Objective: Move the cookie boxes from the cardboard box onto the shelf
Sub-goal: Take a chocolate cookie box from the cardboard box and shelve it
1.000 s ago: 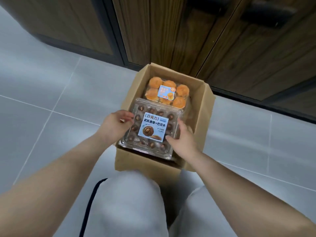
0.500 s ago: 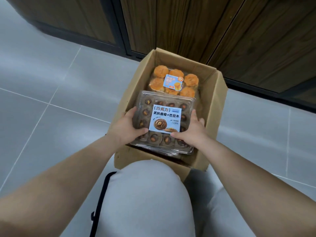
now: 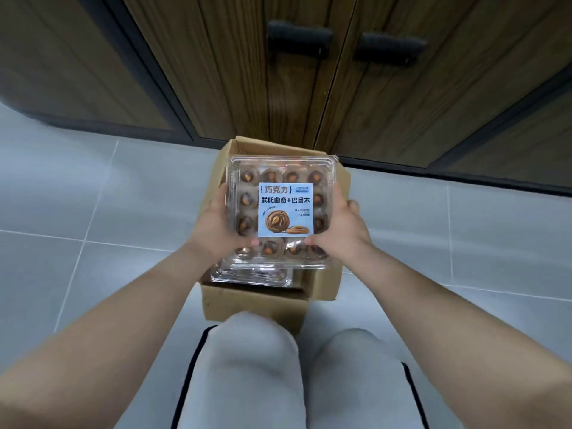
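Now | left hand [image 3: 218, 226] and right hand [image 3: 342, 226]: each grip closed on opposite sides of cookie box [image 3: 281, 209], keeping it level | above cardboard box [image 3: 253, 301]

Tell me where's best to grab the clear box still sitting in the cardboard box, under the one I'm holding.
Probably its two side edges, one hand each, coming from above. The lower clear box lies flat inside the cardboard box, so only its top and rim are reachable.

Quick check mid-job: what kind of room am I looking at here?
Probably a home or office storage corner: grey tiled floor, dark wood-grain cabinet doors with black handles, and a cardboard box on the floor. No shelf is in view.
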Motion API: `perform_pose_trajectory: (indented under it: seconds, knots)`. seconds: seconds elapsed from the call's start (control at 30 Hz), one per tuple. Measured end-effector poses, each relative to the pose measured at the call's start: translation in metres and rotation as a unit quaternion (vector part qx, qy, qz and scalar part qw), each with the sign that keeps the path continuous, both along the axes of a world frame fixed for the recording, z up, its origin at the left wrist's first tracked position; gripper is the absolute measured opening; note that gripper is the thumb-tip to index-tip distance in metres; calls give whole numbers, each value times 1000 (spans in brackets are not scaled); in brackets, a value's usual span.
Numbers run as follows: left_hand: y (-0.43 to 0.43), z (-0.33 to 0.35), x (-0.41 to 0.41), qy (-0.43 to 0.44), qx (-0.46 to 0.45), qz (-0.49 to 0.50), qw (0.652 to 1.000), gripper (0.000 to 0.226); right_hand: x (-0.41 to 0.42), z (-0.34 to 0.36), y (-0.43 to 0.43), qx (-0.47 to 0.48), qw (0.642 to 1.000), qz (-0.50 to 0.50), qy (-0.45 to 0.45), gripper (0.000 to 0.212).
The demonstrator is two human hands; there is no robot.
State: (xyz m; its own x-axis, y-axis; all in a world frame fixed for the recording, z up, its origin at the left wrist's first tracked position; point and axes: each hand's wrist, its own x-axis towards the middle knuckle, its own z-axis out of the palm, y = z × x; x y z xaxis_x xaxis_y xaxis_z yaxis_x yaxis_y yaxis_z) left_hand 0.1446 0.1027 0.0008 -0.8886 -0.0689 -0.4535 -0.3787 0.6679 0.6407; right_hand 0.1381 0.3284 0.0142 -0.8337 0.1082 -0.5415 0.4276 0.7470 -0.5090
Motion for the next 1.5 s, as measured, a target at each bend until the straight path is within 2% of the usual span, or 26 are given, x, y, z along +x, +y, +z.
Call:
perform_pose_trajectory:
  seconds: [0.17,0.33,0.5,0.67,0.9,1.1,1.3,1.5]
  knots:
    - [18,157,-15,29,24,-14,999,117,-4,152,21,-10,999,-27,27,118]
    - [39,322,-28,41,38,-53,997,122,-2,316,47,-8,997,-57,57,121]
    - [85,422,-39,82,18,-102,991,121,4,411,91,13,992,-93,85,122]
    - [161,466,-46,140,17,-147,979,112,12,455,166,13,983,-114,142,121]
    - [312,502,-53,217,25,-131,967,125,10,507,318,46,969,-104,218,115]
    - [426,540,-76,267,42,-121,955,125,-11,543,421,68,951,-120,275,117]
    - [500,569,-152,306,38,-138,941,125,-82,562,492,67,934,-143,320,118]
    - [560,598,-270,335,53,-142,930,124,-201,584,547,67,917,-164,358,117]
